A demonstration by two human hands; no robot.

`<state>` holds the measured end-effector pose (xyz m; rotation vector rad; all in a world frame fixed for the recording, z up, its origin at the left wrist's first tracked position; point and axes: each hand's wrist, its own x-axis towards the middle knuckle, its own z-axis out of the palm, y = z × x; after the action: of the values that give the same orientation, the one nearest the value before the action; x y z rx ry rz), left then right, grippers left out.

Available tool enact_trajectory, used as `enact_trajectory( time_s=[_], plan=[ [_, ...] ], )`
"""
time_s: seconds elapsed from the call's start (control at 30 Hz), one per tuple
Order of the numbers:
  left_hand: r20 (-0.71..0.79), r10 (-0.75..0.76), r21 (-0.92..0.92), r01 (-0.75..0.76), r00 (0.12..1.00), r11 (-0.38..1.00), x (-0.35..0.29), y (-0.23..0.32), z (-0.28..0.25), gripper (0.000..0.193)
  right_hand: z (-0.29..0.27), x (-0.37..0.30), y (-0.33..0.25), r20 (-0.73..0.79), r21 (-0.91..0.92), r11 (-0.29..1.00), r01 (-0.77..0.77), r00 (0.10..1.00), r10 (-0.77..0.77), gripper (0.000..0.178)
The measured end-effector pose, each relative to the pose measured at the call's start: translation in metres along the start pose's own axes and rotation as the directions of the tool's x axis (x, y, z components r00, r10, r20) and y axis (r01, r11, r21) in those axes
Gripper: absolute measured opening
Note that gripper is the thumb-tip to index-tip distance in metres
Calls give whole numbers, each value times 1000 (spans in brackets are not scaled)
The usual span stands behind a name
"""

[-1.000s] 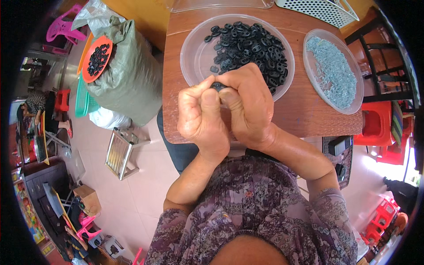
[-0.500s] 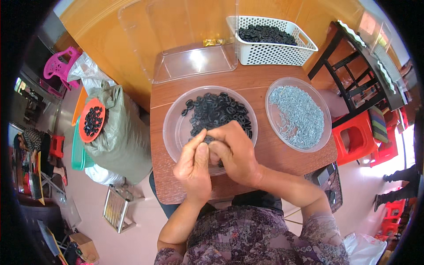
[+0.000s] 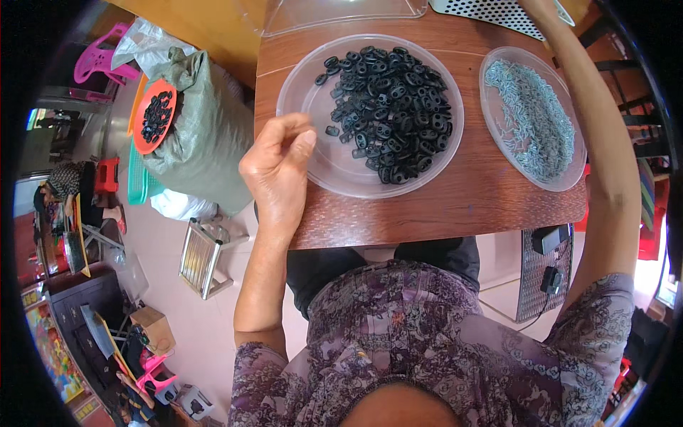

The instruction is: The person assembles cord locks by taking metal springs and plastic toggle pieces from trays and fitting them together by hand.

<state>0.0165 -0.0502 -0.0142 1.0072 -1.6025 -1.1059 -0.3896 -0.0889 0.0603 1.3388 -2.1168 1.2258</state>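
Left hand curled loosely — can't tell if it's pinching anything.
Black two-holed oval pieces heap in the clear round plastic bowl alongside; right forearm reaches to the white perforated basket — right hand out of sight.

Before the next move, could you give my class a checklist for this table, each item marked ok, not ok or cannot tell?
1. Left hand empty: cannot tell; its fingers are curled and no piece shows.
2. Right hand fully visible: not ok; the picture's upper edge cuts it off.
3. Black pieces inside the round tub: ok; heaped mostly toward its right.
4. Silvery-blue pieces inside their clear dish: ok.
5. White basket contents: cannot tell; only part of the basket shows.
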Motion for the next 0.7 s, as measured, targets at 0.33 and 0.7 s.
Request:
enact_trajectory(
  time_s=[0.33,0.7],
  plan=[
    [538,286,545,-586,793,599,22,6,22,28,-40,-65,-7,173,-42,984,175,971,-165,14],
    [611,92,585,-527,786,617,33,8,21,19,-77,-155,30,364,211,973,-98,931,15,10]
  ],
)
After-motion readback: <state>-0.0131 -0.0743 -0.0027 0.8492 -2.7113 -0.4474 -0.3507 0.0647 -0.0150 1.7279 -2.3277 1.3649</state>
